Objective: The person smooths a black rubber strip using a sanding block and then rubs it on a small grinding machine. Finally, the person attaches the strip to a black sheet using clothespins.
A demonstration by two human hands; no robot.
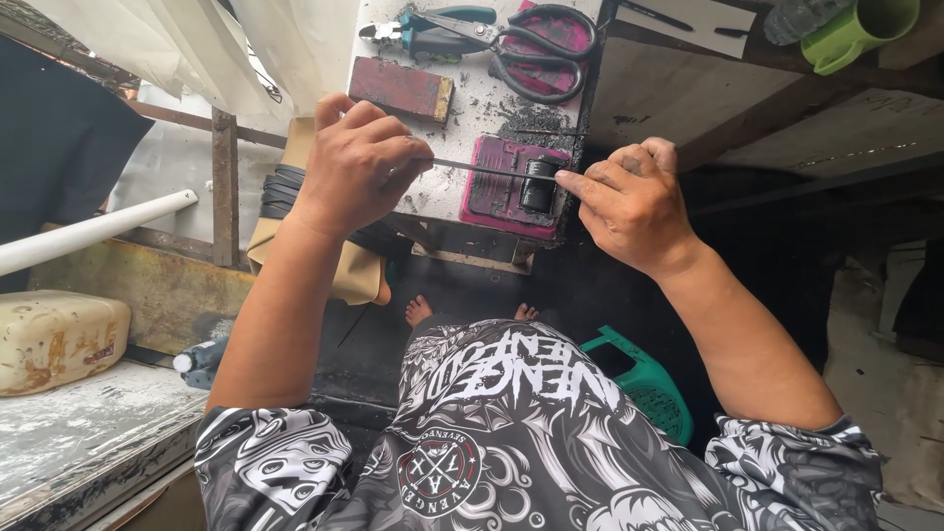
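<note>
My left hand (362, 162) grips one end of a thin dark metal rod (487, 170), fingers closed around it. My right hand (629, 202) pinches the rod's other end between thumb and forefinger. The rod lies level across a small black cylinder (538, 185) that sits on a magenta block (497, 192). Both hands hover over the near edge of a small white, soot-marked work stand (462, 108).
Black-handled scissors (536, 49), teal-handled pliers (433, 29) and a dark red block (401, 88) lie further back on the stand. A green mug (855, 29) stands top right. A white pipe (88, 231), a stained jerrycan (54, 339) and a green stool (649, 388) are nearby.
</note>
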